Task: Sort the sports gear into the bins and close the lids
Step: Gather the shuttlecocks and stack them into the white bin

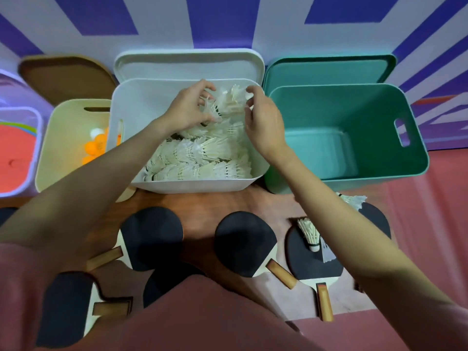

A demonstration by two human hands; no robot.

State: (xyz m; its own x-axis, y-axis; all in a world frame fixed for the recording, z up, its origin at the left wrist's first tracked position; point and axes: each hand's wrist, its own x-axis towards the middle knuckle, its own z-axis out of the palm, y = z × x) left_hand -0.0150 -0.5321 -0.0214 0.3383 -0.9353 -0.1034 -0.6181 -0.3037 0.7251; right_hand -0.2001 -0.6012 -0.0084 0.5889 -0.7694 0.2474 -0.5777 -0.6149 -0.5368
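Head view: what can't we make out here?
- Cream bin: the white bin and left forearm cover its right side, so the ball count is unknown.
- Paddles: sleeves and the lower edge cut off several.
- Shuttlecock by the green bin: partly behind the right forearm.
- Left hand and right hand: fingers buried in feathers, exact grip unclear.

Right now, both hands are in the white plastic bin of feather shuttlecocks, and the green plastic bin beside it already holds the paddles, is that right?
Not quite: the head view shows the green plastic bin empty; the black paddles lie on the table. Both hands, left hand and right hand, are in the white plastic bin.
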